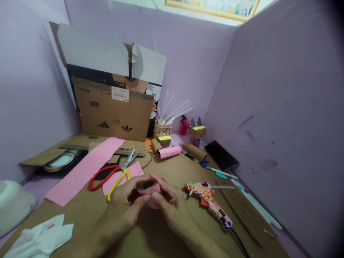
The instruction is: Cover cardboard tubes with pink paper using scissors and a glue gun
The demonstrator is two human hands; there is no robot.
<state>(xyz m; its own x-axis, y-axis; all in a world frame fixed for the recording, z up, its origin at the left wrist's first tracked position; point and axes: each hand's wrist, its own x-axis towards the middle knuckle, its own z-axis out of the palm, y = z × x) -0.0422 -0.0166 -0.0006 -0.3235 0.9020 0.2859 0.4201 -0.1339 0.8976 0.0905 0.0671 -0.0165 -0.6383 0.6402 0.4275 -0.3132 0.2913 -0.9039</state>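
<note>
Between my two hands is a cardboard tube (150, 190) with pink paper round its outside; its brown open end tilts up toward me. My left hand (126, 200) grips the tube from the left, thumb on the pink paper. From the right, my right hand (170, 199) presses the paper with its thumb, fingers behind the tube. Scissors (120, 168) with one red and one yellow handle lie open just beyond my left hand, over a pink paper piece (137, 169). To the right of my right hand rests a flower-patterned glue gun (206, 197) with a glue stick in it.
A long pink strip (83, 172) lies at left, near a white tissue (43, 236). Behind stand a cardboard box (115, 114) and small cat-faced cardboard figures (197, 132). A pink-covered tube (169, 152), a bare cardboard tube (195, 151) and a phone (221, 155) lie farther back.
</note>
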